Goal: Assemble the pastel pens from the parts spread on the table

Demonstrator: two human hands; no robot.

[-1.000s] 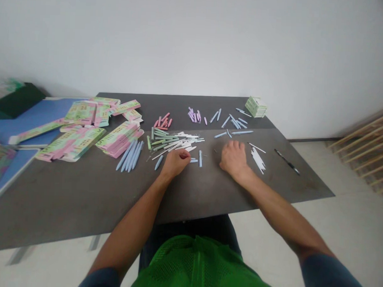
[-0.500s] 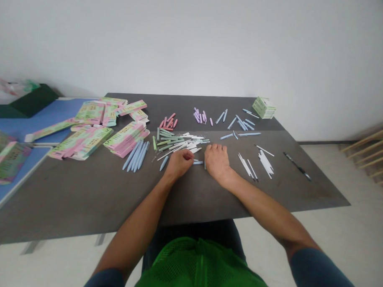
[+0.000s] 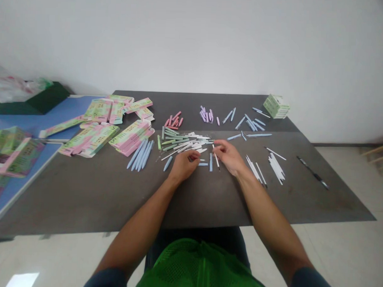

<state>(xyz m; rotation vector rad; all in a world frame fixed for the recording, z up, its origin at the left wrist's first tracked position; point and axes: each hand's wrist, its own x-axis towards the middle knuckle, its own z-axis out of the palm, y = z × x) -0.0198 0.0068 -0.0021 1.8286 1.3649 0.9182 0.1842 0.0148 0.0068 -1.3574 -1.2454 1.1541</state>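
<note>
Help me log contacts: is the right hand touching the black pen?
Apart. The head view shows bare tabletop and white sticks between the right hand and the black pen.

A packing or assembly workshop is suggested by a dark table (image 3: 82,198) set against a plain white wall (image 3: 195,43). Pen parts (image 3: 207,117) are grouped by colour beyond the left hand (image 3: 185,163) and right hand (image 3: 228,155); printed cartons (image 3: 132,137) are piled left of the left hand.

Dense lettering covers pink-and-green cartons (image 3: 132,137) across the tabletop (image 3: 92,194), and fine print marks the pale green boxes (image 3: 276,106); from my remote feed, I can read none of it.
</note>
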